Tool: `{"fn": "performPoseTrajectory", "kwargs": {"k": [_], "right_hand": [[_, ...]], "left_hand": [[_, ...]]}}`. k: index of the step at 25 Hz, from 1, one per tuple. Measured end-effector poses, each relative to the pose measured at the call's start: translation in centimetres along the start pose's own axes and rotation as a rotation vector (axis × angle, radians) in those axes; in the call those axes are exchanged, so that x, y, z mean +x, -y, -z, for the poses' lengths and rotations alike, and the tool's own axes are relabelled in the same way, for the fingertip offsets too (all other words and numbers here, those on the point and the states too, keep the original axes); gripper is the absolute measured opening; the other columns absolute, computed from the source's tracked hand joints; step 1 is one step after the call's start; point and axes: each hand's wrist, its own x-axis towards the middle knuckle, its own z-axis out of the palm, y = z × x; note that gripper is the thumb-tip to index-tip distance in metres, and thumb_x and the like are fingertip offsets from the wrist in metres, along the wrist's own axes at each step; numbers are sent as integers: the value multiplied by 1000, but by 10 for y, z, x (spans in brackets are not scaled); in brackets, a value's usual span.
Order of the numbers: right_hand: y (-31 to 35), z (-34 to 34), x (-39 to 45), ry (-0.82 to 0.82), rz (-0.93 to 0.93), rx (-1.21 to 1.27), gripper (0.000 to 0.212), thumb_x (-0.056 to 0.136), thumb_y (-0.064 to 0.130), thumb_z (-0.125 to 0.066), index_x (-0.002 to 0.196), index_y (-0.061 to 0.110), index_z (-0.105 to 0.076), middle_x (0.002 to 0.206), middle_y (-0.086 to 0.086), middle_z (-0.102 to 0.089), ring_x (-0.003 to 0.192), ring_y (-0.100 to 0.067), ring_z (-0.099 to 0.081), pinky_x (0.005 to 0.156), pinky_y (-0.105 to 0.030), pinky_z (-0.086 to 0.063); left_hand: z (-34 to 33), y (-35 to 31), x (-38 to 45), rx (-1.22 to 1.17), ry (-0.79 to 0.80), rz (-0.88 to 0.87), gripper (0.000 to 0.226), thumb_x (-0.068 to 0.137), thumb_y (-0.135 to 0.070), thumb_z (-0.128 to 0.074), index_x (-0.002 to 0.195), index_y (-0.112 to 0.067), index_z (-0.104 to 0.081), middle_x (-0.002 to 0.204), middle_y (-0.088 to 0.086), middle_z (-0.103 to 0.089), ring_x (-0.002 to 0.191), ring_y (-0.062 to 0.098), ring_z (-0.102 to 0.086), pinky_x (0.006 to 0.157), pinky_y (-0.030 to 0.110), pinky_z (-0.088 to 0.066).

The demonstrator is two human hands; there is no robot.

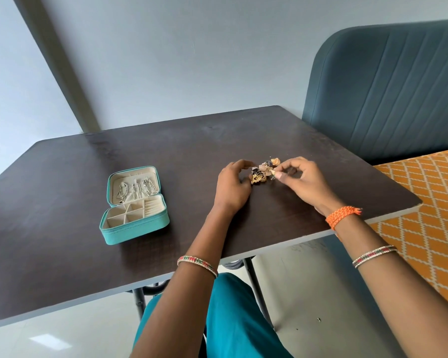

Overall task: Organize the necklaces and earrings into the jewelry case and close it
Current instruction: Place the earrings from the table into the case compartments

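A teal jewelry case (130, 232) lies open on the left of the dark table (62, 208). Three silver necklaces (136, 189) hang in its cream lid, and the divided compartments (130, 214) of its base hold nothing I can see. A small heap of gold and dark earrings (263, 171) lies right of the table's centre. My left hand (232, 187) rests on the table with curled fingers touching the heap's left side. My right hand (301, 180) pinches a small earring between thumb and fingertips at the heap's right side.
A blue padded chair back (388, 86) rises past the table's far right corner, with an orange patterned cloth (429, 210) beside the right edge. Grey walls stand behind. My legs in teal fabric (230, 319) and the table's metal legs (256, 285) are below the near edge.
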Motion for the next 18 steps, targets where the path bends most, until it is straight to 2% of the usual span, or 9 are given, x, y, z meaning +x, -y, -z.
{"fn": "performPoseTrajectory", "kwargs": {"k": [3, 6, 8, 10, 12, 14, 15, 17, 18], "right_hand": [[2, 3, 1, -4, -78, 126, 22, 85, 3, -65, 76, 23, -64, 86, 1, -60, 71, -6, -52, 64, -6, -42], [4, 3, 0, 59, -115, 167, 24, 89, 1, -58, 75, 21, -61, 78, 5, -58, 70, -4, -50, 63, -4, -40], [5, 3, 0, 126, -131, 197, 25, 92, 1, -53, 75, 19, -58, 79, 2, -60, 73, -5, -51, 65, -4, -40], [4, 2, 1, 211, -119, 197, 25, 94, 2, -50, 77, 19, -58, 88, -7, -65, 80, -8, -56, 76, -10, -43], [4, 2, 0, 275, -96, 192, 24, 94, 2, -50, 80, 19, -59, 94, -9, -68, 84, -8, -57, 83, -19, -45], [4, 3, 0, 328, -77, 198, 22, 94, 2, -52, 83, 18, -61, 91, 2, -69, 81, -3, -58, 81, -16, -46], [4, 3, 0, 345, -69, 200, 18, 93, 2, -54, 85, 16, -63, 90, 6, -69, 79, -1, -58, 79, -14, -47], [1, 3, 1, 346, -43, 177, 6, 87, 3, -62, 92, 6, -65, 87, 2, -68, 75, -4, -57, 74, -14, -47], [-1, 2, 2, 322, -20, 161, 12, 84, 3, -67, 95, 0, -65, 86, -4, -68, 73, -7, -56, 72, -14, -47]], "left_hand": [[2, -3, -1, -17, 2, -91, 33, 85, -7, -61, 112, -23, -68, 114, 0, -66, 104, 14, -55, 88, 20, -37], [-2, -3, -2, 91, 92, -204, 38, 87, -20, -64, 123, -32, -63, 119, -2, -62, 112, 20, -52, 93, 23, -33], [-4, -3, -2, 123, 111, -235, 35, 88, -28, -65, 123, -31, -63, 118, -1, -63, 111, 21, -52, 93, 24, -34], [-3, -5, -2, 101, 80, -250, 28, 87, -28, -67, 115, -26, -69, 111, -1, -69, 106, 19, -57, 90, 22, -37], [-2, -8, -3, 30, 36, -216, 19, 85, -22, -70, 103, -19, -74, 99, -2, -74, 95, 9, -63, 82, 11, -40], [0, -9, -3, -22, 15, -168, 14, 83, -19, -72, 95, -14, -74, 90, -4, -74, 84, -2, -60, 71, -2, -35], [-1, -9, -3, -34, 16, -153, 12, 82, -18, -72, 92, -12, -74, 87, -5, -73, 82, -5, -57, 69, -3, -34], [-1, -9, -3, -46, 22, -126, 7, 82, -17, -72, 86, -12, -73, 82, -5, -71, 77, -3, -56, 68, -3, -34], [-1, -9, -3, -48, 21, -111, 5, 82, -17, -72, 83, -12, -73, 81, -4, -71, 74, -2, -57, 68, -2, -35]]}}
